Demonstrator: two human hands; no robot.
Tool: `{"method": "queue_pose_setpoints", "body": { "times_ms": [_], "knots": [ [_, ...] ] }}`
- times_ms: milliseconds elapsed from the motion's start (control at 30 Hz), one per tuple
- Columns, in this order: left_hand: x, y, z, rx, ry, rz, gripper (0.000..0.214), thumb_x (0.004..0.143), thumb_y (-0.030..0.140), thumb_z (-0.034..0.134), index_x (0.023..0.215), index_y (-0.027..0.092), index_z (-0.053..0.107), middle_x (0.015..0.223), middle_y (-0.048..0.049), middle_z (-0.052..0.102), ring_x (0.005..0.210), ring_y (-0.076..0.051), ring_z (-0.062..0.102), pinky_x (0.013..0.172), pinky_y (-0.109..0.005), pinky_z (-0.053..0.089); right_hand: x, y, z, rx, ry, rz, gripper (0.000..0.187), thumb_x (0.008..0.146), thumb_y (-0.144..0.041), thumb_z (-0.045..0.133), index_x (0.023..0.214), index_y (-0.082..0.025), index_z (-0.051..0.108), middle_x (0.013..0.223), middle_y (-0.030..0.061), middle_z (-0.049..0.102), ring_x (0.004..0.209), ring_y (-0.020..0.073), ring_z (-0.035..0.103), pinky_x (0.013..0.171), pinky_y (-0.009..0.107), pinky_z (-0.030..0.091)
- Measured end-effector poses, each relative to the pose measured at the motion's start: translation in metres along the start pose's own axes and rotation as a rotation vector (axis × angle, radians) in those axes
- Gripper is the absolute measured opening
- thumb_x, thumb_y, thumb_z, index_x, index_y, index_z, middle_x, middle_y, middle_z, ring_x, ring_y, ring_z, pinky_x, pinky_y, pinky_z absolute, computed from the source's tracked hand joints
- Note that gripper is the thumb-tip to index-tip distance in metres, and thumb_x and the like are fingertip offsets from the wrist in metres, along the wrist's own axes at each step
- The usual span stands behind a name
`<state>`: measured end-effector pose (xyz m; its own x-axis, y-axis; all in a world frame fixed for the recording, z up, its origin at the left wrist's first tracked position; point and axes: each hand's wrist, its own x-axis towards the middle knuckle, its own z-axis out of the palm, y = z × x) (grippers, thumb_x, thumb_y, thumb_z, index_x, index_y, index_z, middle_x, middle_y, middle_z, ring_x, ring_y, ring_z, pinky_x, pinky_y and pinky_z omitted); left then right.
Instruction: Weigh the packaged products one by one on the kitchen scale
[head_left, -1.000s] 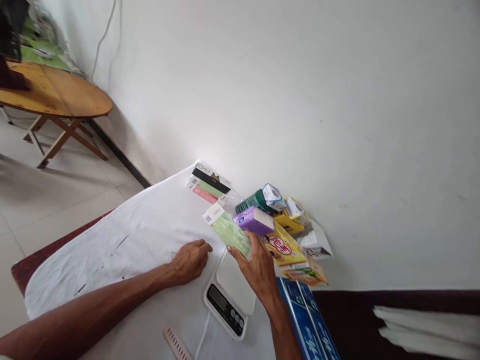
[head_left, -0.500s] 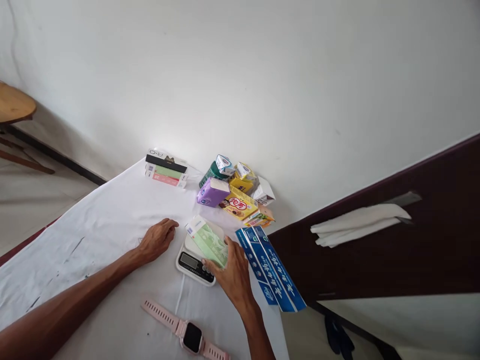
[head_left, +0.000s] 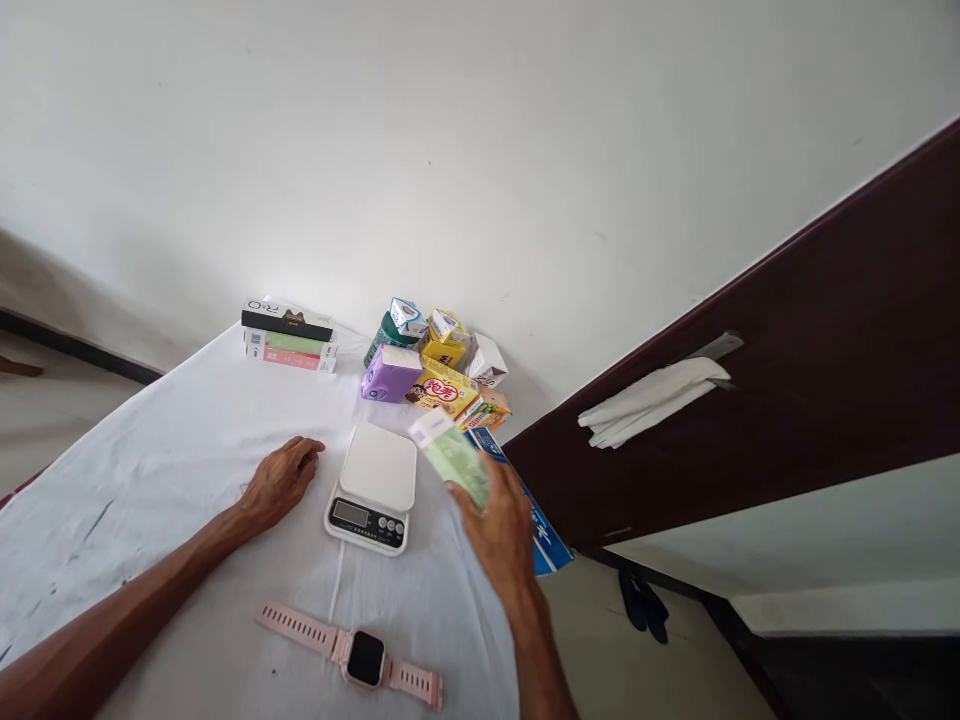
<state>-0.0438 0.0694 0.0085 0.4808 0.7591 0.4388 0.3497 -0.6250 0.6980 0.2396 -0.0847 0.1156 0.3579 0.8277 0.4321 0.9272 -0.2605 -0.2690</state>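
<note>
My right hand (head_left: pixel 501 524) grips a flat green and white box (head_left: pixel 453 461), held just right of the white kitchen scale (head_left: pixel 373 486) and above the blue boxes (head_left: pixel 541 520). The scale's platform is bare. My left hand (head_left: pixel 280 481) rests on the white cloth (head_left: pixel 172 470) to the left of the scale, fingers curled down against the cloth with nothing in them.
A heap of small boxes, among them a purple one (head_left: pixel 390 372) and a yellow one (head_left: pixel 443 387), lies behind the scale. A stack of flat boxes (head_left: pixel 288 335) sits at the far left. A pink smartwatch (head_left: pixel 352 656) lies near me. A dark door (head_left: pixel 787 380) stands right.
My right hand lifted the green box off the scale and carried it to the right. The view swung rightward; the left hand stayed on the cloth.
</note>
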Motion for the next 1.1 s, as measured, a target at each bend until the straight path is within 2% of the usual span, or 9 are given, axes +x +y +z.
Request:
{"method": "queue_pose_setpoints", "body": {
  "times_ms": [67, 133, 233, 333, 433, 533, 633, 767, 1100],
  "knots": [
    [0.000, 0.000, 0.000, -0.003, 0.001, -0.005, 0.027, 0.099, 0.031, 0.042, 0.113, 0.017, 0.061, 0.095, -0.0065, 0.068, 0.076, -0.020, 0.067, 0.071, -0.032, 0.053, 0.013, 0.028, -0.021, -0.101, 0.008, 0.118, 0.054, 0.092, -0.049, 0.057, 0.136, -0.018, 0.054, 0.130, 0.0173, 0.063, 0.121, 0.0367, 0.059, 0.095, 0.049, 0.049],
    [0.001, 0.000, 0.001, -0.004, 0.002, -0.013, 0.027, 0.099, 0.032, 0.041, 0.112, 0.018, 0.061, 0.096, -0.0066, 0.068, 0.076, -0.020, 0.067, 0.070, -0.033, 0.053, 0.024, 0.052, -0.035, -0.169, -0.055, 0.217, 0.053, 0.092, -0.048, 0.055, 0.136, -0.018, 0.054, 0.133, 0.0167, 0.061, 0.123, 0.0360, 0.058, 0.095, 0.047, 0.049],
    [0.001, 0.001, 0.001, 0.001, 0.002, -0.019, 0.028, 0.099, 0.033, 0.041, 0.111, 0.018, 0.062, 0.095, -0.0067, 0.068, 0.077, -0.020, 0.067, 0.071, -0.033, 0.053, 0.034, 0.075, -0.039, -0.199, -0.191, 0.312, 0.047, 0.093, -0.045, 0.052, 0.132, -0.018, 0.054, 0.132, 0.0158, 0.061, 0.122, 0.0328, 0.060, 0.094, 0.041, 0.048],
    [0.000, 0.001, 0.001, 0.007, 0.001, -0.020, 0.028, 0.099, 0.033, 0.041, 0.112, 0.018, 0.062, 0.095, -0.0065, 0.069, 0.077, -0.020, 0.068, 0.071, -0.033, 0.053, 0.040, 0.086, -0.036, -0.183, -0.258, 0.337, 0.049, 0.091, -0.050, 0.056, 0.129, -0.019, 0.051, 0.129, 0.0146, 0.063, 0.117, 0.0312, 0.063, 0.087, 0.037, 0.049],
    [0.000, 0.001, 0.001, 0.010, -0.007, -0.031, 0.028, 0.099, 0.033, 0.041, 0.112, 0.019, 0.061, 0.096, -0.0064, 0.069, 0.077, -0.020, 0.068, 0.071, -0.033, 0.053, 0.049, 0.090, -0.038, -0.161, -0.393, 0.372, 0.059, 0.078, -0.055, 0.072, 0.121, -0.021, 0.050, 0.110, 0.0095, 0.069, 0.102, 0.0296, 0.069, 0.073, 0.032, 0.048],
    [0.000, 0.002, 0.001, 0.004, -0.013, -0.045, 0.028, 0.099, 0.034, 0.041, 0.112, 0.020, 0.061, 0.097, -0.0062, 0.069, 0.079, -0.020, 0.067, 0.073, -0.033, 0.053, 0.058, 0.091, -0.044, -0.124, -0.501, 0.400, 0.050, 0.072, -0.046, 0.077, 0.108, -0.023, 0.052, 0.092, 0.0041, 0.070, 0.088, 0.0264, 0.071, 0.065, 0.029, 0.045],
    [0.000, 0.003, 0.001, 0.001, -0.017, -0.050, 0.027, 0.099, 0.033, 0.041, 0.112, 0.020, 0.062, 0.095, -0.0055, 0.069, 0.078, -0.020, 0.067, 0.072, -0.033, 0.053, 0.064, 0.087, -0.044, -0.113, -0.498, 0.370, 0.039, 0.073, -0.038, 0.075, 0.103, -0.024, 0.053, 0.090, 0.0027, 0.071, 0.085, 0.0243, 0.071, 0.064, 0.027, 0.043],
    [0.000, 0.005, 0.000, -0.007, -0.012, -0.046, 0.026, 0.099, 0.032, 0.042, 0.111, 0.020, 0.062, 0.095, -0.0054, 0.069, 0.078, -0.019, 0.067, 0.071, -0.032, 0.053, 0.066, 0.080, -0.038, -0.117, -0.476, 0.352, 0.041, 0.074, -0.038, 0.074, 0.106, -0.023, 0.054, 0.092, 0.0033, 0.071, 0.086, 0.0246, 0.071, 0.063, 0.028, 0.042],
    [-0.001, 0.003, 0.001, -0.007, -0.028, -0.057, 0.026, 0.098, 0.030, 0.042, 0.111, 0.019, 0.062, 0.095, -0.0054, 0.068, 0.077, -0.019, 0.067, 0.070, -0.031, 0.052, 0.066, 0.083, -0.038, -0.069, -0.498, 0.327, 0.038, 0.080, -0.053, 0.068, 0.099, -0.022, 0.055, 0.091, 0.0055, 0.072, 0.086, 0.0258, 0.071, 0.065, 0.029, 0.046]
  ]
}}
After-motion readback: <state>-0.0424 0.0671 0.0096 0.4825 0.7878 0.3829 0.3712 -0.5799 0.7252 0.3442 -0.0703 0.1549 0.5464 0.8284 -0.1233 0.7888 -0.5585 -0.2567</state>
